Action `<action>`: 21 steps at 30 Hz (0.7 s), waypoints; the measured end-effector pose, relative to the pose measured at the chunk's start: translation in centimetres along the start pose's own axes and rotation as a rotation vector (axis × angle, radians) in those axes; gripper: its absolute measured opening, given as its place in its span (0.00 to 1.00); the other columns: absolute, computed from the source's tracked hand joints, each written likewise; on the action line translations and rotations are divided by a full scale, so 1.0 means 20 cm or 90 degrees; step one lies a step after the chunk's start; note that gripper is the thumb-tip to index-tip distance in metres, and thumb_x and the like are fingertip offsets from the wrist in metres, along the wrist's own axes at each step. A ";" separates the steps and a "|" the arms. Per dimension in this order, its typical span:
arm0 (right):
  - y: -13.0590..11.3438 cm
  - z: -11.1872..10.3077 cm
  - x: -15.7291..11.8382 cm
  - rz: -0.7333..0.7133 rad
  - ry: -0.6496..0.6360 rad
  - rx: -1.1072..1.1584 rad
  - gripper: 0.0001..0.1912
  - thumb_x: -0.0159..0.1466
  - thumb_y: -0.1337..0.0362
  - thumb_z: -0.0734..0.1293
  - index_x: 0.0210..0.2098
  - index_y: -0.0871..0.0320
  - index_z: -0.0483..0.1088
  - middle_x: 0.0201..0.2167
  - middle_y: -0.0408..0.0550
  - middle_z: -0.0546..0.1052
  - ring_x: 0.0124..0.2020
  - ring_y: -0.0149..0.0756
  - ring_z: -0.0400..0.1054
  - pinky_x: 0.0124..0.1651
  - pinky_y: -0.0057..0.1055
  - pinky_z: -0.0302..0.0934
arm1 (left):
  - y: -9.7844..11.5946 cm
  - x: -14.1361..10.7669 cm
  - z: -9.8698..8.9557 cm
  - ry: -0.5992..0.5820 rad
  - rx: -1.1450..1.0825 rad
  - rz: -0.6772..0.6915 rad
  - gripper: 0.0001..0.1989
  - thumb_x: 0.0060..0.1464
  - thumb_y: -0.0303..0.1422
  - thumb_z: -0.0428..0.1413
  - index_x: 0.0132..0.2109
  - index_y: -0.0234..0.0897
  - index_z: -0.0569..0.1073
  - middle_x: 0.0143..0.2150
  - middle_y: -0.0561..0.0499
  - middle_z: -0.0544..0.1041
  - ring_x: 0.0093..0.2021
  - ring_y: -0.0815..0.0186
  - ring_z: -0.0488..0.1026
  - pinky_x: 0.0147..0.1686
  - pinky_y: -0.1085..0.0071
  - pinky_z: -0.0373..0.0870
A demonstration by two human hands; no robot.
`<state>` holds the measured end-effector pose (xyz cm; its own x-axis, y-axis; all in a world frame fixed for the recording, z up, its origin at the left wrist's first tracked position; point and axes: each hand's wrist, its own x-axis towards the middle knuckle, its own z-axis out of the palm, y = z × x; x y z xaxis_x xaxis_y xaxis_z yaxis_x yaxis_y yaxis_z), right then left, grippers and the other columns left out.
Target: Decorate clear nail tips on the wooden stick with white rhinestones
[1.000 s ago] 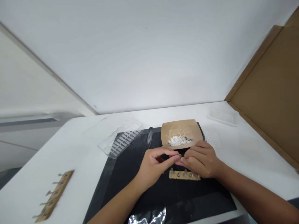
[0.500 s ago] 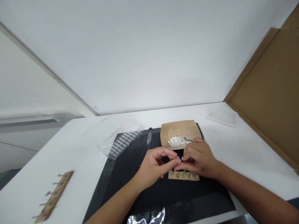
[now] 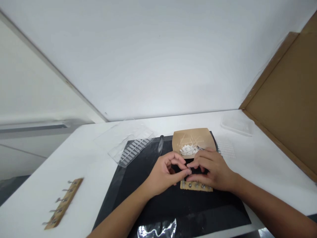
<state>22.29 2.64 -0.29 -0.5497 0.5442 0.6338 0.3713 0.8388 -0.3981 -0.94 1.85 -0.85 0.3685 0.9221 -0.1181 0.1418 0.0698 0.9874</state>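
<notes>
- White table [image 3: 79, 158] against a pale wall [image 3: 168, 66]; taking the hands as centre and straight ahead as 12 o'clock, a brown cardboard panel [image 3: 284, 96] rises at 2.
- Kraft-paper tray [image 3: 182, 135] at 12 o'clock, just beyond the fingers, holds a heap of white flakes [image 3: 188, 149] and some thin pale sticks [image 3: 195, 141].
- Clear plastic case [image 3: 135, 150] at 10 o'clock shows two rows of tapered, nail-shaped forms; a shallow clear box [image 3: 236, 126] sits at 2, its contents too faint to tell.
- The small clear piece [image 3: 190, 169], translucent and partly hidden, is between the hands, above the black mat [image 3: 163, 205].
- Left hand [image 3: 167, 173]: thumb and fingertips pinch that piece.
- Right hand [image 3: 214, 168]: forefinger and thumb spread, forefinger tip at the piece; whether it grips, I cannot tell.
- Tan strip with upright pegs [image 3: 196, 186] lies at 6 o'clock, partly under the right hand; a similar peg strip [image 3: 64, 203] lies at 8.
- Dark-handled tool [image 3: 160, 143] at 11; white gridded sheet [image 3: 227, 148] at 2; glossy film [image 3: 157, 229] at 7.
</notes>
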 end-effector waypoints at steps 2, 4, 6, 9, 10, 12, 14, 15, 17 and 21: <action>0.00 -0.01 0.00 -0.011 0.003 -0.007 0.17 0.69 0.48 0.74 0.42 0.56 0.77 0.31 0.42 0.77 0.31 0.31 0.69 0.39 0.33 0.55 | 0.01 0.00 0.00 -0.020 -0.008 -0.007 0.25 0.50 0.45 0.72 0.42 0.35 0.71 0.34 0.48 0.83 0.20 0.74 0.71 0.17 0.80 0.69; 0.00 -0.01 0.00 -0.019 0.002 -0.015 0.19 0.69 0.46 0.73 0.40 0.57 0.77 0.32 0.42 0.77 0.31 0.31 0.69 0.39 0.33 0.55 | 0.01 0.00 0.00 -0.040 -0.015 -0.012 0.25 0.50 0.45 0.73 0.43 0.35 0.70 0.35 0.47 0.84 0.20 0.74 0.71 0.17 0.80 0.69; -0.01 -0.02 0.00 -0.023 -0.008 -0.024 0.20 0.69 0.44 0.72 0.38 0.57 0.76 0.32 0.42 0.76 0.31 0.31 0.69 0.39 0.33 0.54 | 0.02 0.00 0.00 -0.053 -0.009 -0.010 0.25 0.49 0.44 0.73 0.43 0.35 0.70 0.35 0.47 0.84 0.20 0.75 0.71 0.17 0.81 0.67; -0.04 -0.02 -0.02 -0.008 -0.026 -0.048 0.22 0.71 0.42 0.70 0.36 0.56 0.76 0.31 0.41 0.76 0.30 0.30 0.68 0.39 0.33 0.52 | 0.02 -0.01 0.00 -0.062 0.017 0.001 0.23 0.50 0.42 0.72 0.43 0.35 0.70 0.35 0.47 0.84 0.21 0.75 0.71 0.18 0.82 0.64; -0.05 -0.01 -0.02 0.001 -0.026 -0.060 0.22 0.71 0.43 0.69 0.36 0.56 0.77 0.31 0.41 0.76 0.30 0.30 0.67 0.40 0.33 0.52 | 0.01 0.00 0.00 -0.066 0.023 0.004 0.23 0.51 0.42 0.72 0.43 0.35 0.71 0.35 0.47 0.84 0.22 0.75 0.72 0.19 0.81 0.63; -0.08 0.00 -0.04 0.030 -0.012 -0.083 0.22 0.72 0.43 0.69 0.34 0.56 0.76 0.30 0.40 0.75 0.29 0.29 0.66 0.40 0.33 0.50 | 0.01 0.00 -0.01 -0.081 0.029 0.010 0.21 0.52 0.42 0.71 0.43 0.35 0.72 0.35 0.46 0.84 0.25 0.73 0.74 0.20 0.81 0.63; -0.12 0.02 -0.07 0.062 0.007 -0.096 0.23 0.72 0.44 0.70 0.31 0.57 0.75 0.27 0.39 0.74 0.27 0.29 0.66 0.39 0.34 0.49 | 0.00 0.00 -0.02 -0.097 0.041 0.019 0.20 0.54 0.41 0.70 0.44 0.35 0.73 0.34 0.47 0.84 0.26 0.72 0.75 0.22 0.80 0.62; -0.13 0.03 -0.07 0.077 0.012 -0.098 0.23 0.72 0.45 0.70 0.30 0.57 0.74 0.26 0.39 0.73 0.27 0.29 0.65 0.39 0.34 0.48 | 0.00 0.00 -0.02 -0.100 0.052 0.026 0.19 0.54 0.41 0.70 0.44 0.34 0.74 0.33 0.47 0.84 0.25 0.72 0.74 0.22 0.80 0.61; -0.16 0.05 -0.09 0.100 0.020 -0.102 0.23 0.72 0.45 0.70 0.30 0.57 0.74 0.25 0.39 0.73 0.27 0.29 0.66 0.38 0.34 0.47 | -0.01 -0.01 -0.02 -0.102 0.073 0.037 0.18 0.54 0.40 0.70 0.44 0.34 0.75 0.33 0.47 0.83 0.23 0.74 0.71 0.21 0.80 0.59; -0.21 0.08 -0.11 0.141 0.050 -0.129 0.19 0.71 0.49 0.71 0.31 0.56 0.74 0.25 0.39 0.73 0.27 0.30 0.66 0.37 0.35 0.47 | 0.00 -0.01 -0.03 -0.103 0.100 0.054 0.17 0.54 0.40 0.69 0.44 0.34 0.76 0.33 0.48 0.84 0.22 0.75 0.69 0.20 0.79 0.57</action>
<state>20.67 -2.08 -1.06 -0.3822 0.7034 0.5993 0.6212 0.6757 -0.3968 -1.47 1.88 -0.80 0.5255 0.8484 -0.0634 0.2412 -0.0771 0.9674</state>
